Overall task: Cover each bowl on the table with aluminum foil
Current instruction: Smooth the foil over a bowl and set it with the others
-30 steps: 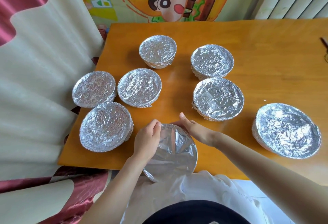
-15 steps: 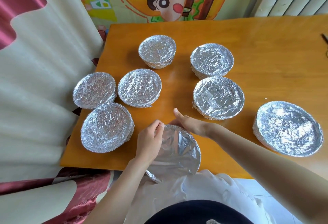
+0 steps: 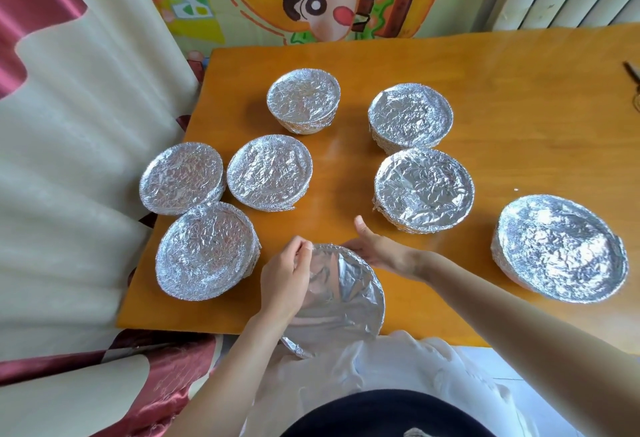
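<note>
A foil-covered bowl [image 3: 341, 298] sits tilted at the table's front edge, partly hanging over it, with a loose foil tail at its lower left. My left hand [image 3: 285, 280] pinches the foil at the bowl's upper-left rim with curled fingers. My right hand [image 3: 379, 251] cups the far rim, thumb raised, its fingertips hidden behind the foil. Several other bowls stand wrapped in crinkled foil: one at the far centre [image 3: 303, 100], one to its right [image 3: 410, 118], and a wide one near my right forearm [image 3: 424, 189].
More wrapped bowls stand at the left [image 3: 180, 178], [image 3: 269, 172], [image 3: 207, 249] and at the right [image 3: 559, 248]. The orange table [image 3: 519, 90] carries a small dark object [image 3: 632, 73] at its right edge. A curtain [image 3: 69, 159] hangs against the table's left side.
Both hands stay on the front bowl. My right hand has slid slightly along the far rim and its thumb stands higher. The other bowls have not moved.
</note>
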Available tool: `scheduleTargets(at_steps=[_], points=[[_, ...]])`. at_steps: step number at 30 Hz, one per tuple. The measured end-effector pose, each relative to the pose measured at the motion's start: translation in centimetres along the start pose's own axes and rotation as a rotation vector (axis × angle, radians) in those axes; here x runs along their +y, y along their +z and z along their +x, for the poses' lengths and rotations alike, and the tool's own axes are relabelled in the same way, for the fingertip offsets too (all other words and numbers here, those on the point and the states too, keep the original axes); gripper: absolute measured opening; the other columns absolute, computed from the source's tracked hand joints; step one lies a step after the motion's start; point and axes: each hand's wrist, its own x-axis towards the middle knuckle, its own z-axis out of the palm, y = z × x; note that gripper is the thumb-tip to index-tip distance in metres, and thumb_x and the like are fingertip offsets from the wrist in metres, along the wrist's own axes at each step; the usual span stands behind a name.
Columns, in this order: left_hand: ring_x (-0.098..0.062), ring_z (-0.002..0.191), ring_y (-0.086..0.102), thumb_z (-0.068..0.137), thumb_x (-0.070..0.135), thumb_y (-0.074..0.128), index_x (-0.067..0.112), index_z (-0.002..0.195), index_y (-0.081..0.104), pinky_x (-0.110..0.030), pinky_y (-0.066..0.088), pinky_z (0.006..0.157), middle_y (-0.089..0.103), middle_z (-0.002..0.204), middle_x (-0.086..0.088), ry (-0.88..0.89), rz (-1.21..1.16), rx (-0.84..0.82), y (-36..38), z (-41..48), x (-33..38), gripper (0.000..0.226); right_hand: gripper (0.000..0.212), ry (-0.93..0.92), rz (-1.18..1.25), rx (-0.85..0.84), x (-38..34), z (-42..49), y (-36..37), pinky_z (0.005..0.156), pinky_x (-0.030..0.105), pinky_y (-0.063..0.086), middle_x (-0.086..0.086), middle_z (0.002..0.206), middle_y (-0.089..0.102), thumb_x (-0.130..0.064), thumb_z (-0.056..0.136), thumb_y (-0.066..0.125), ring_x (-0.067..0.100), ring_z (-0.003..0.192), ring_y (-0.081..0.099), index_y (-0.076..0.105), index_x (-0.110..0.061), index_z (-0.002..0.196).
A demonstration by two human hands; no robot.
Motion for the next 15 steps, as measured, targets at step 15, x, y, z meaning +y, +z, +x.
scheduleTargets(at_steps=[15], points=[[-0.013, 0.064, 0.053, 0.098, 0.033, 0.043, 0.026, 0.085, 0.056, -0.024, 0.031, 0.053, 0.054, 0.063, 0.010, 0.055, 0.113, 0.001, -0.4, 1.9, -1.3, 0.020, 0.078, -0.073, 0.176, 0.142, 1.4, -0.6, 0.9, 0.103, 0.020, 0.031, -0.002, 0.137, 0.051, -0.055, 0.094, -0.005, 0.008, 0.122, 0.049, 0.047, -0.016, 0.135]])
